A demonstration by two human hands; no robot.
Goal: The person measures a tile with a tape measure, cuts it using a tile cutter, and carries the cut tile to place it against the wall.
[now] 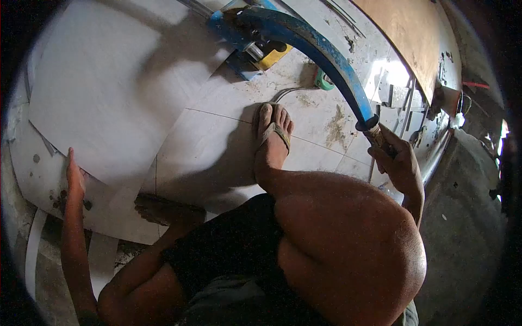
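Observation:
A large light-grey floor tile (114,103) lies at the left, its upper right part reaching a blue tile cutter (321,46). My left hand (75,176) is at the tile's lower left edge, one finger stretched up along it; its other fingers are mostly hidden at the edge. My right hand (399,160) is wrapped round the worn grip at the end of the cutter's long curved blue lever. A metal roller and a yellow part show near the lever's pivot.
My sandalled foot (274,130) stands on the tiled floor (201,130), near a green tape measure (323,80). A wooden board (405,32) lies at upper right, with narrow offcut strips (405,108) beside it. Rough grey concrete (457,217) lies right of my knee.

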